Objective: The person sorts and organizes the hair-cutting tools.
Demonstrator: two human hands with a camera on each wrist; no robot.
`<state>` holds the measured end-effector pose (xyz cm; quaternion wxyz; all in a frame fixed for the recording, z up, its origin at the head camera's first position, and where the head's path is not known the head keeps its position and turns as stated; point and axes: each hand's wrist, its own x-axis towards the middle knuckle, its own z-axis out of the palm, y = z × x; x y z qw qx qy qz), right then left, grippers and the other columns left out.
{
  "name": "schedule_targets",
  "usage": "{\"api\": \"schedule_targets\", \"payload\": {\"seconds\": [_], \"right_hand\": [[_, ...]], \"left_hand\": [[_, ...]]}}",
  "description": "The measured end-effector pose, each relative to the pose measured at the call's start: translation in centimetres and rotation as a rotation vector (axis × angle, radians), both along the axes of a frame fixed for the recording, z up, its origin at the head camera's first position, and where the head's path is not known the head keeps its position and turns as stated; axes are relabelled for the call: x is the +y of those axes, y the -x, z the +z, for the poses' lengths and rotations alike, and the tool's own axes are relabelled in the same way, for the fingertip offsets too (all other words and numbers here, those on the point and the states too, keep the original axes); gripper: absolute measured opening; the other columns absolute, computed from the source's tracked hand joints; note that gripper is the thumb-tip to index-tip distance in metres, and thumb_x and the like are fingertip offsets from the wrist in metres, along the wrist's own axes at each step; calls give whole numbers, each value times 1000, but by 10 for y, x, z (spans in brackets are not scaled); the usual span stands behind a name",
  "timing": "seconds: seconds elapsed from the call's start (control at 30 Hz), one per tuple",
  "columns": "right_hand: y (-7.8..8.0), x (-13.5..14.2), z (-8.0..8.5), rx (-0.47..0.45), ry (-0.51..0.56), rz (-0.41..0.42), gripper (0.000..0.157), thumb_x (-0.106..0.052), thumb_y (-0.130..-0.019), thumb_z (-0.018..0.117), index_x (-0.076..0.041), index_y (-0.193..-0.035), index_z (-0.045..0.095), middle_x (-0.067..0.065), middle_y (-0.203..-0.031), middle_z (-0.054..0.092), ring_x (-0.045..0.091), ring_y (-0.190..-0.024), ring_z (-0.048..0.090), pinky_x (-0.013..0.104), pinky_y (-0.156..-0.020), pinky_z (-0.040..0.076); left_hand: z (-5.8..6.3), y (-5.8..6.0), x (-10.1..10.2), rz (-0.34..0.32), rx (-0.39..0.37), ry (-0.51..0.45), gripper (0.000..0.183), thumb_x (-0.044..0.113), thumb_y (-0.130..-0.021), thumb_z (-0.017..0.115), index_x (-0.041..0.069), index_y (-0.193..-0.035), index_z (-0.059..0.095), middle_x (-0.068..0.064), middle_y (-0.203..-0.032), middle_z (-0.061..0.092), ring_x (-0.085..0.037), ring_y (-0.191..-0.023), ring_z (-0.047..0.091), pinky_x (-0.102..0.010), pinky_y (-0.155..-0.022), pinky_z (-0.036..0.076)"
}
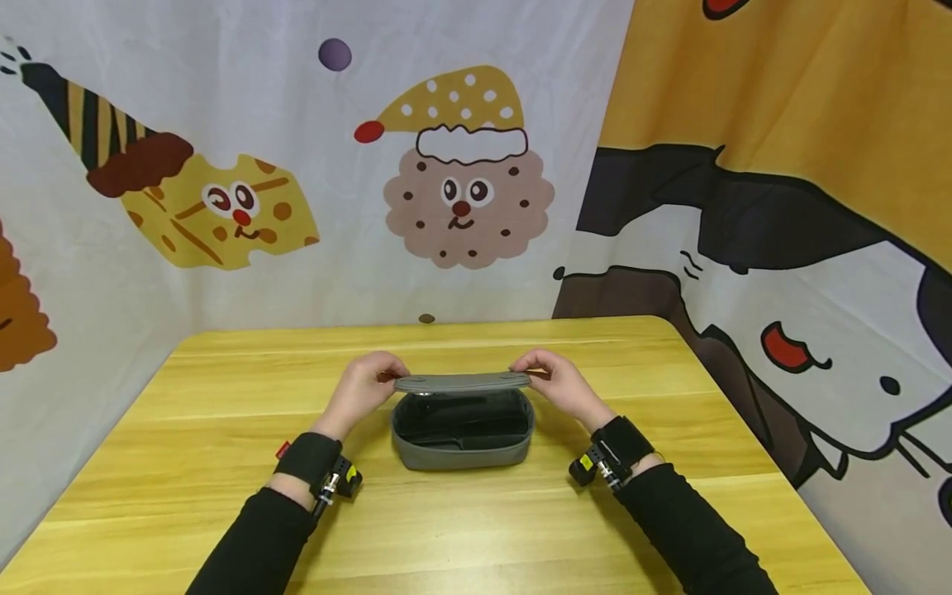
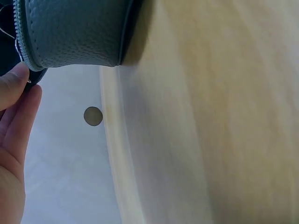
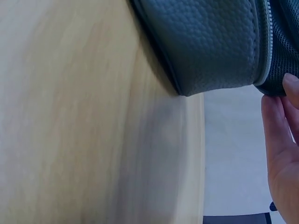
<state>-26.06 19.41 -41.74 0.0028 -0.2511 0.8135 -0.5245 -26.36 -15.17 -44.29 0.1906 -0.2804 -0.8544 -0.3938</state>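
Observation:
A grey zippered case (image 1: 463,457) of grained, leather-like material stands on the table with its lid (image 1: 463,383) raised at the back. Its dark interior shows a low divider; whether small items lie inside I cannot tell. My left hand (image 1: 364,387) pinches the lid's left end between thumb and fingers. At the opposite end, my right hand (image 1: 559,383) pinches the lid in the same way. Both wrist views show zipper teeth along the case (image 2: 74,32) rim, and the right one shows dark mesh (image 3: 286,46) lining beside the fingertips (image 3: 290,85).
The wooden table (image 1: 461,537) has its far edge just beyond the case. Behind it hangs a white cloth (image 1: 297,297) with cartoon prints, and a patterned cloth (image 1: 818,207) hangs on the right. A small red tag (image 1: 283,449) shows by the left wrist strap.

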Motion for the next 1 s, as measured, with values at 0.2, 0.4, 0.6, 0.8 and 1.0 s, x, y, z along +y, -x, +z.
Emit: {"api": "schedule_targets", "payload": {"seconds": [0.2,0.4,0.6,0.8,1.0], "right_hand": [[13,9,-19,46,-6,51,24,21,-90,55,1,-99,65,18,-113,64,35,-113,60,39,-97,51],[12,12,-21,132,-93,94,28,19,-88,61,-7,-95,66,11,-112,64,30,-109,61,35,-94,53],[11,14,-20,231,-223,124,32,16,-85,68,-15,-94,66,3,-113,65,23,-111,60,33,-94,52],[11,15,-20,393,-323,139,35,16,-81,72,-17,-91,66,1,-111,67,22,-110,60,39,-94,51],[9,14,-17,464,-378,160,35,16,-79,73,-16,-90,65,1,-111,66,22,-110,59,39,-95,50]], "left_hand": [[0,-1,-1,-81,80,33,32,-23,-74,71,7,-87,72,-5,-91,69,-23,-82,66,-36,-71,58],[0,-4,-2,-131,136,74,35,-23,-71,74,8,-86,71,-4,-91,69,-19,-82,67,-31,-71,58],[2,-8,-1,-134,175,147,36,-23,-68,77,8,-85,70,-4,-91,69,-19,-83,67,-30,-72,57],[6,-11,-1,-135,215,251,37,-24,-68,75,8,-86,71,-3,-92,68,-20,-87,66,-33,-76,57],[7,-14,-1,-137,229,285,37,-25,-66,75,7,-86,71,-4,-94,69,-22,-90,66,-34,-79,57]]}}
